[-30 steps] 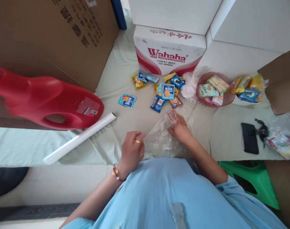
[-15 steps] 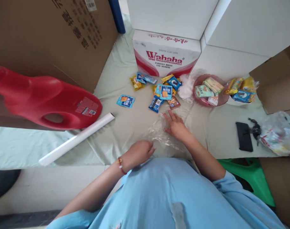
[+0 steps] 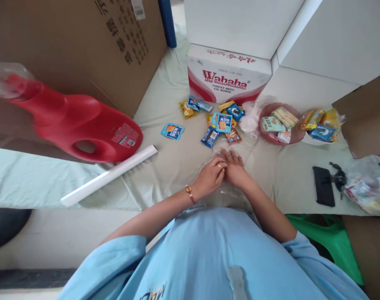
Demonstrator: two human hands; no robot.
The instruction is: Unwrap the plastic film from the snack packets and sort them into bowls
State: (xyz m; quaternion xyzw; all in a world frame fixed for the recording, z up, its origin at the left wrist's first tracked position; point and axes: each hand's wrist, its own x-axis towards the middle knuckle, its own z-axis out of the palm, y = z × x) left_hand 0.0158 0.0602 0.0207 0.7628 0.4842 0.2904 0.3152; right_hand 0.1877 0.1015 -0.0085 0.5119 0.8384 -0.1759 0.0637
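A thin clear plastic bag [image 3: 229, 191] lies crumpled on the cloth in front of my body. My right hand [image 3: 236, 170] rests flat on it with the fingers stretched forward. Against the thumb side of that hand is my left hand [image 3: 208, 177], its fingers bent and closed at the bag; their tips are partly hidden. Just beyond my fingers is a pile of small snack packets, with a light blue packet [image 3: 224, 122], a dark blue packet [image 3: 210, 137] and a brown packet [image 3: 233, 136]. Another blue packet [image 3: 172, 131] lies apart to the left.
A red jug [image 3: 93, 125] and a white tube [image 3: 110, 176] are at the left. Behind stands a Wahaha carton [image 3: 229, 77]. To the right are a pink bowl [image 3: 297, 135] of snacks, a white bowl [image 3: 317, 139], a phone [image 3: 323, 186], keys and a filled plastic bag [image 3: 369, 183].
My left hand has moved right and forward from the table's near edge, and now meets my right hand at the bag. The whole view has shifted slightly.
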